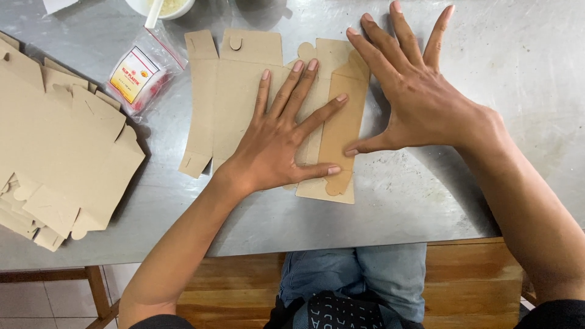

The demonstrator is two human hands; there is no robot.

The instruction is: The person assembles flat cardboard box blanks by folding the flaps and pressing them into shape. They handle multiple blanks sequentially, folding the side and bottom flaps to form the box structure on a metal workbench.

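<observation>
A scuffed steel desk fills the view and reflects soft light. At 6 o'clock sits a wooden bench; pale floor tiles show at 8 o'clock.

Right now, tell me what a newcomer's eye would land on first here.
Two bare hands dominate the middle: the left hand presses flat on an unfolded brown cardboard box blank, while the right hand spreads over the blank's right edge and the scratched grey metal table. At the left edge lies a stack of similar brown cardboard blanks.
</observation>
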